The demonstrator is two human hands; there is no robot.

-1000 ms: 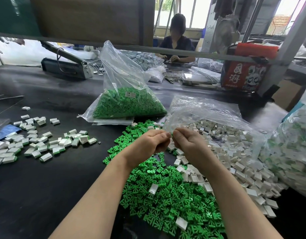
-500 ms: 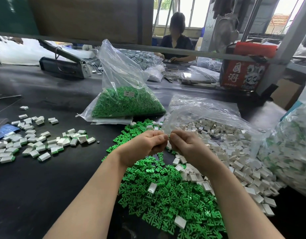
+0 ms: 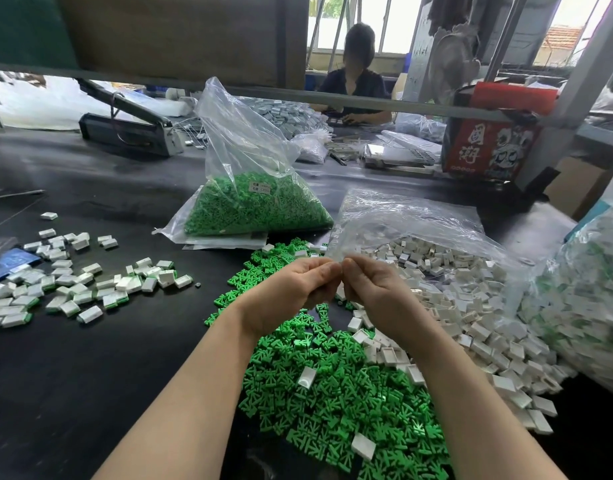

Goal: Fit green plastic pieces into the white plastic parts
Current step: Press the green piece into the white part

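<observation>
Both hands have closed together since earlier: left hand [image 3: 291, 292] and right hand [image 3: 377, 289] fingertips touching, fingers curled; held item not discernible, above green pieces [image 3: 332, 403].

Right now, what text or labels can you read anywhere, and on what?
"国潮": large white characters on the red box.
White sticker on the green-piece bag: two printed lines, too small to read surely.
Row of small marks along the red box's bottom edge: too blurred.
Nothing else readable.
</observation>
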